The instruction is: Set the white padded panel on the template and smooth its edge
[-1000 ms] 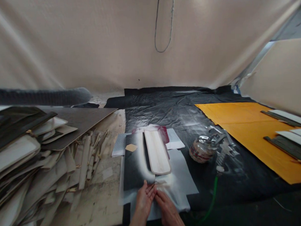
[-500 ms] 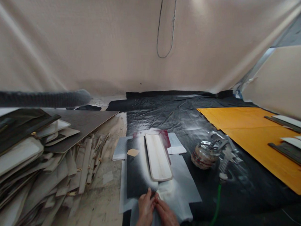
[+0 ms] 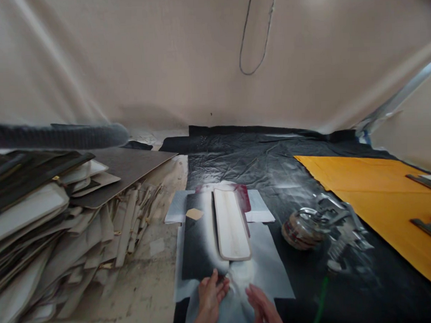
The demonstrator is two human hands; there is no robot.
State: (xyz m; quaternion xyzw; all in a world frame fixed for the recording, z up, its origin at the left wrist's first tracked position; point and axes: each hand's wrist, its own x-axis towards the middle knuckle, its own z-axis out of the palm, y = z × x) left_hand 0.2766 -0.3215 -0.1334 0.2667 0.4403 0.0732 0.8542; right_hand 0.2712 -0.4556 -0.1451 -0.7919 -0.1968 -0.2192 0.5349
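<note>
A long pale board [image 3: 232,223] with rounded ends lies on a paint-dusted backing sheet [image 3: 269,272] in front of me. My left hand [image 3: 210,296] rests flat on the sheet just below the board's near end, fingers stretched and close together, holding nothing. A short way to its right, my right hand [image 3: 261,306] hovers over the sheet with fingers extended and empty. A small tan scrap [image 3: 194,213] sits on the dark part of the sheet left of the board.
A spray gun with a glass cup [image 3: 306,229] lies on black plastic [image 3: 258,160] at right, its green hose [image 3: 319,299] running toward me. An orange sheet [image 3: 372,184] holds dark strips [image 3: 428,227]. Stacked boards and scraps [image 3: 58,219] fill the left; a grey duct hose [image 3: 59,136] lies behind.
My hands, which were touching each other below the board, have parted; the right one has moved to the right. The view has shifted slightly rightward.
</note>
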